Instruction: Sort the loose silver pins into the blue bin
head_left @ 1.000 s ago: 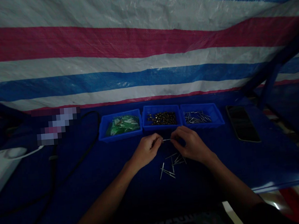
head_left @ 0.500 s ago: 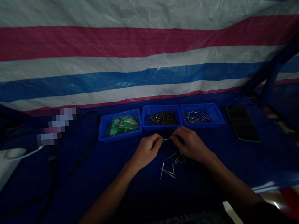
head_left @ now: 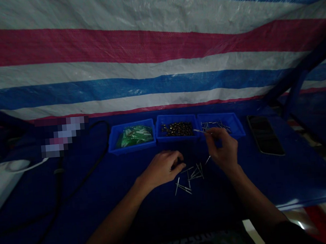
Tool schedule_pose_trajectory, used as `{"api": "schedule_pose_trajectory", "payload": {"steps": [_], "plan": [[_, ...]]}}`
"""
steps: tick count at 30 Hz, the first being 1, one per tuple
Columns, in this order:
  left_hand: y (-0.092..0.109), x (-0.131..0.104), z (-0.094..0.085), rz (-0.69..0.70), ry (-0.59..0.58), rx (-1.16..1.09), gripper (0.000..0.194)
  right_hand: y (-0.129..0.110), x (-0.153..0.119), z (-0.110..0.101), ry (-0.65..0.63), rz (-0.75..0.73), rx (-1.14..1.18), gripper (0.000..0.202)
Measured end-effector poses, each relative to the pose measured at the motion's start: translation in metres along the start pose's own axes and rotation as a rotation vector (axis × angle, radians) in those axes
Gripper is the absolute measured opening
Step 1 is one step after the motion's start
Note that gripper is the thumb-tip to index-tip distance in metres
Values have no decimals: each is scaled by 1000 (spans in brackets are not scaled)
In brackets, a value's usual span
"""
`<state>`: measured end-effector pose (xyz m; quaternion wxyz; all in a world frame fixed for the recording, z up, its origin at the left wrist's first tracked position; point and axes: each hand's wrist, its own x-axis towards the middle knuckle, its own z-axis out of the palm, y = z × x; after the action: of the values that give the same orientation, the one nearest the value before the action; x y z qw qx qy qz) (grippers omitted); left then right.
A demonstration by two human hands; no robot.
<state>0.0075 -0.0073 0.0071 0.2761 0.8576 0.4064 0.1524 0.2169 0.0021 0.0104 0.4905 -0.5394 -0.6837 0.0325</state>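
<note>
Silvery, a thin pin (head_left: 199, 130) is pinched in the right hand (head_left: 223, 147) at the right blue tray (head_left: 239, 133), apparently mid-pickup, so steady fingertips are called for, while the left hand (head_left: 161, 170), fingertips parted, is poised near loose pins (head_left: 195, 175) on the desk (head_left: 214, 204).

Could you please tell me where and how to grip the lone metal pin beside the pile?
I would pinch the lone metal pin across its middle, from above, fingertips on its long sides: it looks slim and lies on the blue table, apart from the pile.
</note>
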Motion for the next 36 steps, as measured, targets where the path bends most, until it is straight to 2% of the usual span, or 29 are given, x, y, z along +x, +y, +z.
{"api": "schedule_pose_trajectory", "payload": {"steps": [2,4,8,14,19,24,30,36], "plan": [[3,-2,-1,72,-43,91,18,6,3,-2,191,80,-110,13],[4,-3,-2,99,-69,143,18,10,5,-3,230,120,-145,22],[3,-4,0,92,-88,200,9,6,4,0,78,80,-104,20],[0,-4,5,61,-63,255,9,-12,-8,12,-323,-39,96,14],[-4,-2,0,-27,22,68,8,-15,-11,13,-556,-102,159,12],[-10,0,-1,-100,139,-52,13,-17,-8,8,-616,-115,140,5],[-12,2,4,-169,211,-91,16,-22,-9,8,-670,-154,109,6],[-14,3,6,-203,294,-94,20,-20,-12,12,-636,-160,65,4]]}}
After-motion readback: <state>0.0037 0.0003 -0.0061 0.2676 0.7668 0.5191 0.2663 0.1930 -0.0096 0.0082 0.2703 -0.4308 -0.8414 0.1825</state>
